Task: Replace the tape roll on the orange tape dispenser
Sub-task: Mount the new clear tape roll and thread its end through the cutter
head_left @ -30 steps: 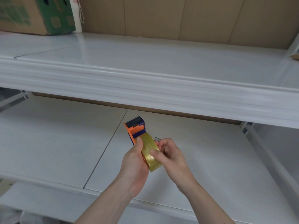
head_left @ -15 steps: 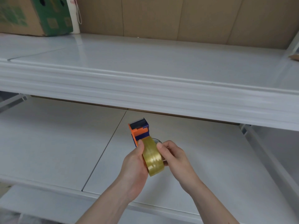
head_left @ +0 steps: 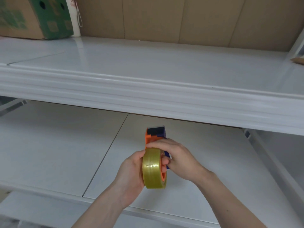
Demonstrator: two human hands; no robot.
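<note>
Now that the roll [head_left: 153, 168] is turned edge-on to you since a second ago, your left hand [head_left: 131, 176] is gripping it against the dispenser [head_left: 154, 135] above the lower shelf [head_left: 57, 153] while your right hand [head_left: 179, 158] is clasping the dispenser, probably seating the roll.

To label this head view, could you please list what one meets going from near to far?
Tape roll held in both hands → orange tape dispenser head → upper shelf edge → cardboard box at back left.
</note>
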